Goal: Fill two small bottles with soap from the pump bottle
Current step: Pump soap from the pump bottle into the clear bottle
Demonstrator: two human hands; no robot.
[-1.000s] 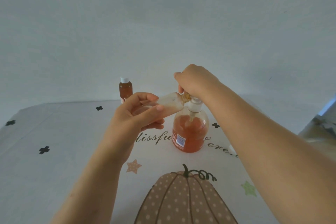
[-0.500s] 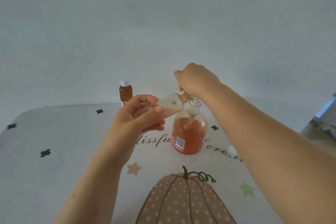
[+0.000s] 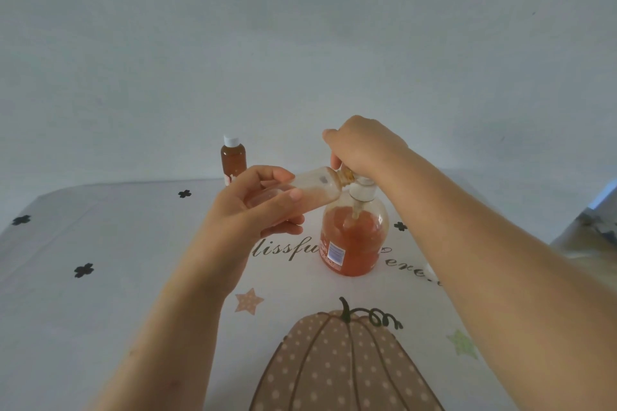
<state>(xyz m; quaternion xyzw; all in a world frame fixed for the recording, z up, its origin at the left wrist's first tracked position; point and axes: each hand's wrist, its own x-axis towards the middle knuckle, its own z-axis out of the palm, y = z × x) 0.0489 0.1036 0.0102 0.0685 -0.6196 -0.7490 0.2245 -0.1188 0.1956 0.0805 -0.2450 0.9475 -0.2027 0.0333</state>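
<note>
A round pump bottle (image 3: 352,240) of orange soap stands on the table's middle. My right hand (image 3: 362,145) lies curled over its white pump head, covering the spout. My left hand (image 3: 257,207) grips a small clear bottle (image 3: 317,188), tilted almost on its side, with its open neck held against the pump's spout. That small bottle looks nearly empty. A second small bottle (image 3: 233,157), filled with orange-brown soap and closed with a white cap, stands upright at the table's far edge, left of my hands.
The table wears a white cloth (image 3: 100,294) printed with a dotted pumpkin (image 3: 347,367), stars and script lettering. A small white cap-like object (image 3: 430,269) peeks out beside my right forearm. A pale wall rises behind the table.
The camera view shifted slightly. Both hands keep the same hold, with the small bottle still at the spout and my right hand still on the pump head.
</note>
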